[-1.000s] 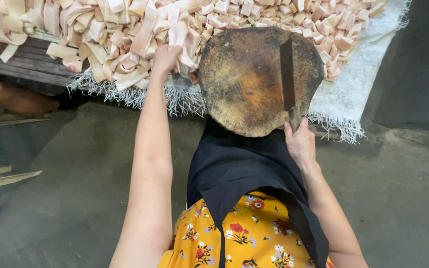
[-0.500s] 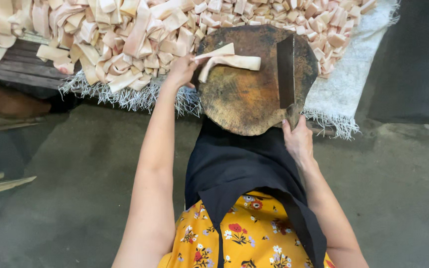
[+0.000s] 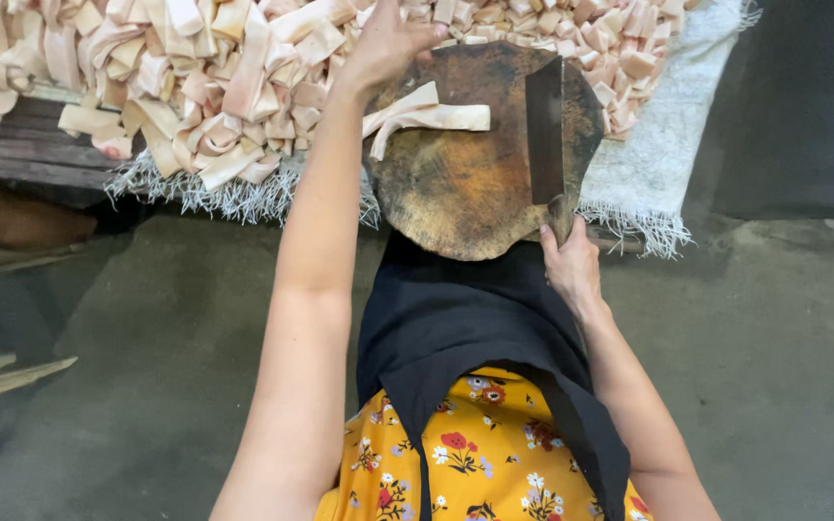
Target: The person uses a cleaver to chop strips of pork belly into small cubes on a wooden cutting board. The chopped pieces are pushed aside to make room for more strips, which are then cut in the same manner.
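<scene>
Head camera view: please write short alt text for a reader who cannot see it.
A person's left hand reaches over pale strips lying on a round, dark wooden chopping board. The right hand grips the handle of a dark cleaver resting on the board.

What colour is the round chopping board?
Dark brown with rusty orange patches: the chopping board, seen in the head view.

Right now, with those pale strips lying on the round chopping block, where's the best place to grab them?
Take the pale strips at their left ends, coming from the left, where the left hand hovers. They lie flat across the round block, pointing right toward the cleaver, so the far ends sit close to the blade.
</scene>
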